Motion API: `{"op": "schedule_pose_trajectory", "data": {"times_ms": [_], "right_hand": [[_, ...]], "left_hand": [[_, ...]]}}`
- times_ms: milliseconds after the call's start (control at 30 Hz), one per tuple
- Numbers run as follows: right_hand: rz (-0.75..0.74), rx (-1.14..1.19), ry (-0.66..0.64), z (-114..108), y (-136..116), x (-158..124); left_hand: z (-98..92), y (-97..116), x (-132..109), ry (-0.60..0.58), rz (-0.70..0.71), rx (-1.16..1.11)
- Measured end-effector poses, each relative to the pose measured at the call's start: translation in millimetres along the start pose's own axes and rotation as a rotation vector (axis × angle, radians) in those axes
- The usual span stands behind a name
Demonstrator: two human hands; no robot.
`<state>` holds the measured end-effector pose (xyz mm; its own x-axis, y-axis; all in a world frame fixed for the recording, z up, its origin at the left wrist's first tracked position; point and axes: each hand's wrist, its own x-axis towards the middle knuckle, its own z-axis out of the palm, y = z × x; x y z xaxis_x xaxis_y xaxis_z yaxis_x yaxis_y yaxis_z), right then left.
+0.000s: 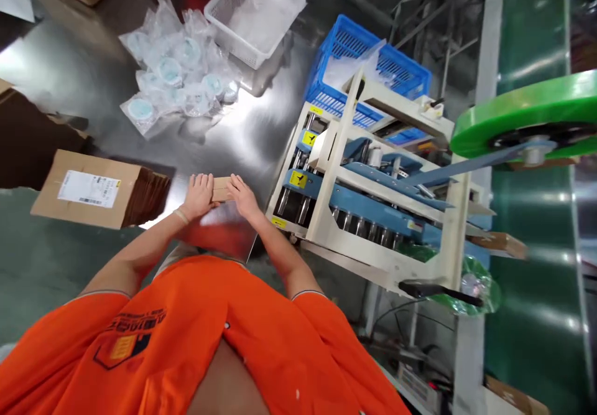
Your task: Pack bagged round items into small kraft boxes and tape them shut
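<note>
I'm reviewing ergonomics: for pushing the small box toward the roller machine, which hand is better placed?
Probably the left hand: it touches the end of the small box away from the roller machine, while the right hand lies on the machine's side.

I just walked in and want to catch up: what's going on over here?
A person in an orange shirt has the left hand and right hand at opposite ends of a small cardboard box, near the edge of a metal table. Beyond the hands lie clear bagged items and a white basket. Labelled cardboard sits to the left; a roller machine stands to the right.
</note>
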<state>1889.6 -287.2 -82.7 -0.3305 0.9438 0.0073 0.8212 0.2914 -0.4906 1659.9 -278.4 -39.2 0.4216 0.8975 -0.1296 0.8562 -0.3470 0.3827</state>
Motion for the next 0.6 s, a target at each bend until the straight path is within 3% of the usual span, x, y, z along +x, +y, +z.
{"op": "schedule_pose_trajectory", "data": {"times_ms": [67, 133, 200, 267, 367, 467, 533, 600], "right_hand": [[0.154, -0.002, 0.116, 9, 6, -10], [0.383, -0.019, 0.232, 21, 13, -27], [0.554, -0.042, 0.268, 35, 20, -47], [0.585, -0.057, 0.238, 48, 25, -65], [0.487, -0.058, 0.194, 59, 31, -76], [0.458, -0.089, 0.107, 55, 33, -74], [0.499, -0.119, 0.014, 48, 30, -70], [0.547, -0.115, -0.051, 39, 27, -71]], "left_hand": [[1.1, 4, 15, -0.036, 0.024, 0.077], [-1.2, 6, 48, -0.036, 0.064, 0.109], [-4.4, 17, 99, -0.019, 0.113, 0.110], [-5.2, 41, 157, -0.017, 0.178, 0.078], [1.9, 100, 240, -0.041, 0.314, -0.053], [19.1, 175, 296, -0.076, 0.431, -0.158], [32.8, 221, 312, -0.104, 0.454, -0.199], [44.4, 251, 305, -0.075, 0.426, -0.294]]}}
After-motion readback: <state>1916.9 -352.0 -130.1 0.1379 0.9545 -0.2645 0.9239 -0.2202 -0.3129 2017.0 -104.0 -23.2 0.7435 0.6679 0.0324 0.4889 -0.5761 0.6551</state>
